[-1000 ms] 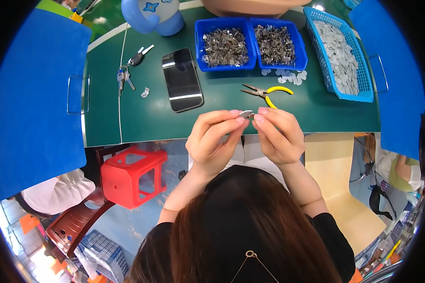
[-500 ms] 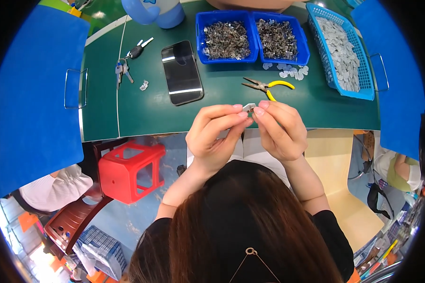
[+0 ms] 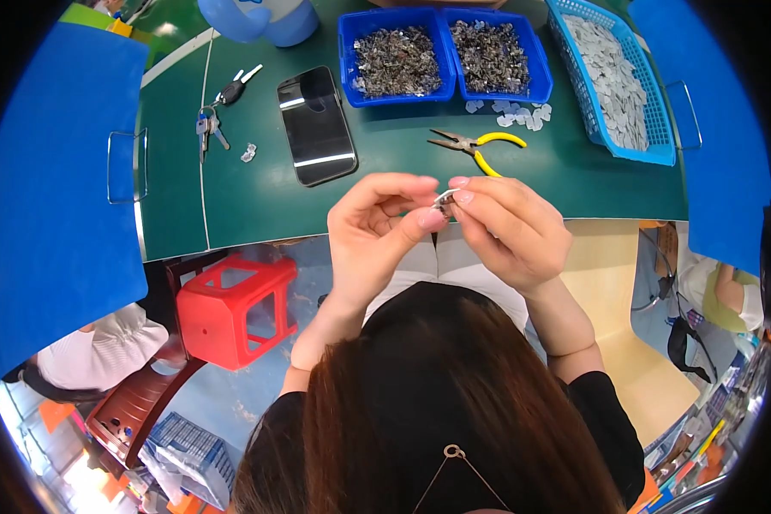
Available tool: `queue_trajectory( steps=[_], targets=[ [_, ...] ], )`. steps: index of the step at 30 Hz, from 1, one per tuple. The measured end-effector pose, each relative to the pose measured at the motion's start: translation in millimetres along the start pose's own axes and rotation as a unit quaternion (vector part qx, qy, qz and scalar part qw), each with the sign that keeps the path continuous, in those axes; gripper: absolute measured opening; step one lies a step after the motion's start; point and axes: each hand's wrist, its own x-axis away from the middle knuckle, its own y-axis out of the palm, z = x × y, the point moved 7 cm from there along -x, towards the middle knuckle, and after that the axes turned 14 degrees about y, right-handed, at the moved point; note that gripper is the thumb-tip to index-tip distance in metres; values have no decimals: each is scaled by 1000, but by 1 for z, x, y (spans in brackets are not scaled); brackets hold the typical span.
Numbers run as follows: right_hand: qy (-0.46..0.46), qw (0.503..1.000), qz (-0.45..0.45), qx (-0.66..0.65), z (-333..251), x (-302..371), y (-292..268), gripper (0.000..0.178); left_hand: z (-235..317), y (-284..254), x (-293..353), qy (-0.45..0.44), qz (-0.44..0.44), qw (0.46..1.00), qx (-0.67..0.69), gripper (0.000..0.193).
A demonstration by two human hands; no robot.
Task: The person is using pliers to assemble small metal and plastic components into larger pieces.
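Note:
Both hands meet over the table's near edge around a small whitish plastic piece (image 3: pixel 444 200) with a bit of metal showing on it. My right hand (image 3: pixel 516 230) pinches it between thumb and fingertips. My left hand (image 3: pixel 370 236) has its thumb pressed against the piece from the other side, its forefinger curled above. The fingertips cover much of the piece. Just beyond them lie pliers (image 3: pixel 469 146) with yellow handles, jaws pointing left. Loose whitish plastic pieces (image 3: pixel 522 115) are scattered behind the pliers.
Two blue bins (image 3: pixel 444 92) of small metal parts stand at the back. A light-blue basket (image 3: pixel 612 154) holds many whitish pieces. On the left are a black phone (image 3: pixel 317 128), keys (image 3: pixel 211 127) and a clear plastic bit (image 3: pixel 248 152). A red stool (image 3: pixel 236 313) stands below.
My left fingers have opened somewhat, and the left thumb has moved onto the near side of the piece. The piece has tilted. The whole view has shifted slightly.

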Motion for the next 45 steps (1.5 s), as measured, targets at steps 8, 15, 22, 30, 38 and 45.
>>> queue_trajectory(
  steps=[8, 15, 22, 30, 38, 45],
  targets=[
    [-24, 1000, -2, 20, 0, 3, -3, 23, -8, 6, -6, -165, -76, 983, -30, 13],
    [15, 1000, -20, -14, 8, 5, -4, 22, -2, 9, -5, -53, -80, 985, -144, 8],
    [148, 978, -57, -137, 26, 8, -5, 19, 8, 13, -7, 72, -104, 966, -224, 8],
    [173, 909, -142, 353, 110, 21, -9, 49, 34, 11, -5, 256, -104, 912, -302, 12],
    [87, 903, -189, 375, 85, 11, -4, 48, 35, 6, -2, 225, -81, 932, -274, 12],
    [180, 955, -192, -139, 21, -11, 7, 30, 16, 0, 4, 69, -29, 985, -155, 9]
  ],
)
